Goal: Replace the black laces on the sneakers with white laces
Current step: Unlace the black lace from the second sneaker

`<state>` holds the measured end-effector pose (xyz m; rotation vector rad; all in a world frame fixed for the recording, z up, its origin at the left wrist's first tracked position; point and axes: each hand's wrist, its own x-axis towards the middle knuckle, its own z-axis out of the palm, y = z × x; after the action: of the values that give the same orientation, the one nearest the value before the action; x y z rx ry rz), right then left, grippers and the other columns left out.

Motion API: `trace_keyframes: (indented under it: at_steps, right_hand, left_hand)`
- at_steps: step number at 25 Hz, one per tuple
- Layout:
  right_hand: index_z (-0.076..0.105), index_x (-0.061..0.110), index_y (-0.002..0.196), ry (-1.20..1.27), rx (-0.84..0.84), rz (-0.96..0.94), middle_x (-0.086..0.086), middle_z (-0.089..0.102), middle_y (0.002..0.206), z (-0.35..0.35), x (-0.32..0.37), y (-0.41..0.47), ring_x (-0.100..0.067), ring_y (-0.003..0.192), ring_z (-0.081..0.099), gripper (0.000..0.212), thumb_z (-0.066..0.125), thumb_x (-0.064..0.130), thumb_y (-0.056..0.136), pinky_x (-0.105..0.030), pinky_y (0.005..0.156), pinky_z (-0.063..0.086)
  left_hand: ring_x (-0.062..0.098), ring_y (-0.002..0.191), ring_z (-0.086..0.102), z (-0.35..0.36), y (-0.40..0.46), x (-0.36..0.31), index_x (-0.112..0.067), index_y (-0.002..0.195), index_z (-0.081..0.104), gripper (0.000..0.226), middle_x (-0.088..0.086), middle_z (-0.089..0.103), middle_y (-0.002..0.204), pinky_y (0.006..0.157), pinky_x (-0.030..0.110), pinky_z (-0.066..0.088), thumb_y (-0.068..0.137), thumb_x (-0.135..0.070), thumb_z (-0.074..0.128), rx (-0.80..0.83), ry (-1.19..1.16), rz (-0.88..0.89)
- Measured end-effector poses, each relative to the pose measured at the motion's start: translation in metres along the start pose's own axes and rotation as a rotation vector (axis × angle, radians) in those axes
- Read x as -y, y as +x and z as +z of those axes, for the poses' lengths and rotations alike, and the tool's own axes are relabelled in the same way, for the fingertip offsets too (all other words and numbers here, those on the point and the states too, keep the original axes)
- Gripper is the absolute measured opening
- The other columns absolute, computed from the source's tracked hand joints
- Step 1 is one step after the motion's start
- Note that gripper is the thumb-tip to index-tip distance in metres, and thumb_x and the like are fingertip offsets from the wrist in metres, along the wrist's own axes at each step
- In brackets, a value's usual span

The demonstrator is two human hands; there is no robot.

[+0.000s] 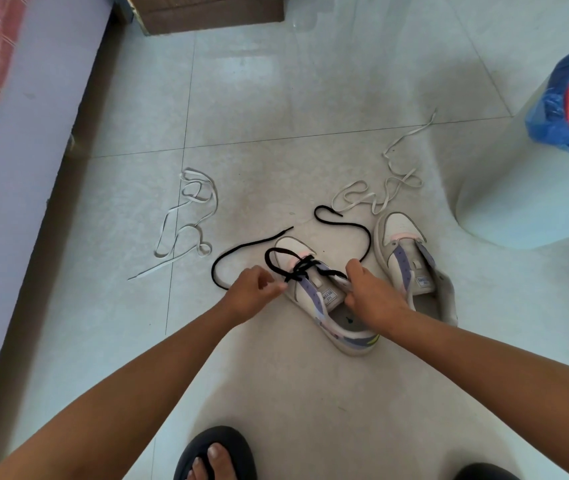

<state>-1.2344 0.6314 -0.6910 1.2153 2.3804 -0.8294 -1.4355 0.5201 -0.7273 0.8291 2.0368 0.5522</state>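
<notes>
Black lace (297, 268) crossed the left sneaker (314, 292), lying on floor tiles (276, 393) toe pointing away; left hand (252, 296) pinched the lace, right hand (369, 292) gripped the tongue side.

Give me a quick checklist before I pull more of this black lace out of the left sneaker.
1. Left hand pinches the black lace: ok.
2. Right hand steadies the left sneaker: ok.
3. Lace fully out of the eyelets: not ok, it is crossed near the toe.
4. Right sneaker unlaced: ok.
5. Two white laces on the floor nearby: ok.
6. Knots in the loose black ends: cannot tell.
</notes>
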Motion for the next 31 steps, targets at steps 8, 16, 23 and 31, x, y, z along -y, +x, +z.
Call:
trace_keyframes:
  at_steps: [8,16,23,31]
  right_hand:
    - [0.025,0.013,0.095,0.009,0.002,-0.014,-0.009,0.043,0.094,0.001,-0.001,0.002,-0.029,0.067,0.044,0.018,0.042,0.007,0.091,-0.033,0.050,0.025]
    - [0.025,0.015,0.095,0.022,0.002,-0.022,-0.007,0.042,0.091,0.003,-0.004,0.003,-0.030,0.067,0.046,0.019,0.043,0.009,0.090,-0.033,0.050,0.026]
    - [0.025,0.015,0.095,0.026,0.010,-0.025,-0.006,0.042,0.090,0.005,-0.005,0.006,-0.030,0.066,0.047,0.020,0.044,0.011,0.090,-0.035,0.056,0.032]
    - [0.026,0.016,0.095,0.027,0.000,-0.017,-0.005,0.043,0.088,0.006,-0.005,0.005,-0.027,0.065,0.047,0.020,0.045,0.014,0.091,-0.032,0.050,0.028]
  left_hand:
    - [0.006,0.059,0.046,0.011,-0.005,0.020,-0.023,0.113,0.040,0.035,-0.008,0.044,0.072,0.053,0.024,0.034,0.087,-0.031,0.062,-0.022,0.284,0.112]
    - [0.024,0.100,0.058,0.020,-0.025,0.038,-0.021,0.093,0.049,0.015,-0.001,0.058,0.096,0.069,0.027,0.037,0.090,-0.035,0.051,0.352,0.682,0.093]
    - [0.024,0.087,0.060,-0.048,-0.021,-0.028,-0.010,0.098,0.060,0.010,0.003,0.061,0.097,0.071,0.029,0.044,0.088,-0.013,0.059,-0.624,0.213,0.374]
    - [0.016,0.090,0.061,-0.018,-0.009,-0.074,-0.024,0.132,0.045,0.041,-0.002,0.052,0.119,0.058,0.028,0.046,0.092,-0.017,0.054,-0.269,0.473,0.670]
